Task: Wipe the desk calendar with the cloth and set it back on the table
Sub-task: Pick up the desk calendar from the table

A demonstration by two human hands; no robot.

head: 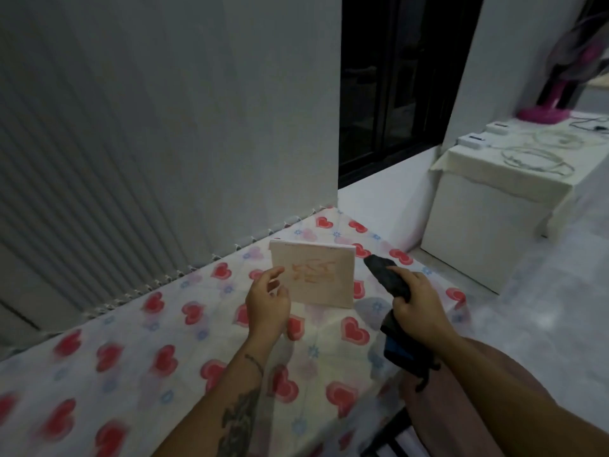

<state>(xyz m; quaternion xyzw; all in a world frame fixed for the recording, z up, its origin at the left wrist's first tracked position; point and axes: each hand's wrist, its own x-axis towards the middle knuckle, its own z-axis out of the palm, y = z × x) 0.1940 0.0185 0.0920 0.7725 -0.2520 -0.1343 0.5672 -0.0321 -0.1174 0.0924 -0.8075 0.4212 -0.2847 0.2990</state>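
A pale pink desk calendar (318,275) with orange lettering stands upright on the table (131,357), which is covered by a white cloth with red hearts. My left hand (267,308) is at the calendar's lower left edge, fingers spread and slightly curled; whether it touches the calendar is unclear. My right hand (417,305) is closed around a dark grey cloth (385,275), whose upper end points at the calendar's right edge. The cloth's lower end, with a blue patch, hangs below my fist.
Grey vertical blinds (99,159) run along the table's far edge. To the right, across a pale floor, stands a white cabinet (487,225) bearing coiled cables, small white boxes and a pink fan base (540,112). A dark window sits behind.
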